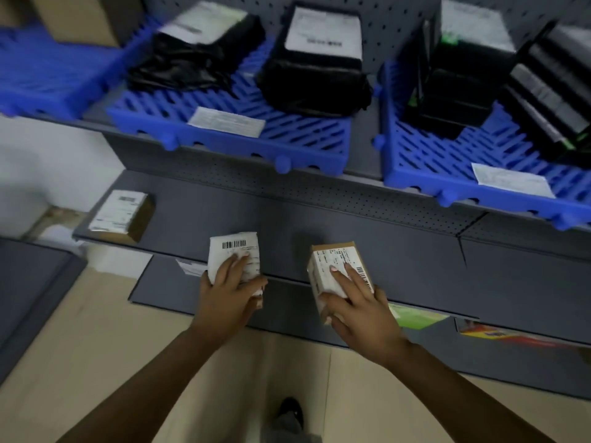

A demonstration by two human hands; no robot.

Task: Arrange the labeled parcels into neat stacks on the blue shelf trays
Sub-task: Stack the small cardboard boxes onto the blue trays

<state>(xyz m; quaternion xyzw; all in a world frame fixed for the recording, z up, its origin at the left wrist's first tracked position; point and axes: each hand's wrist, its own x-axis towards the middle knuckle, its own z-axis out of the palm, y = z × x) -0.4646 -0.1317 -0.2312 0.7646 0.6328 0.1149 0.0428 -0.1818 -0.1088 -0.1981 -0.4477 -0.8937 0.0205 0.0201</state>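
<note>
My left hand [228, 290] grips a small white labeled parcel [235, 251] with a barcode on top. My right hand [358, 310] grips a small brown box with a white label [335, 266]. Both are held in front of the grey lower shelf. Above, the middle blue tray [287, 135] carries two black bagged parcels [315, 68] with white labels and a loose label [227, 121]. The right blue tray [425, 161] holds stacks of black parcels [463, 75], some standing on edge.
Another labeled brown box [123, 214] sits at the left end of the grey lower shelf [351, 225]. A third blue tray [41, 78] at far left carries a cardboard box [86, 17]. Colourful packets [499, 334] lie on a lower shelf. My shoe [291, 410] is on the beige floor.
</note>
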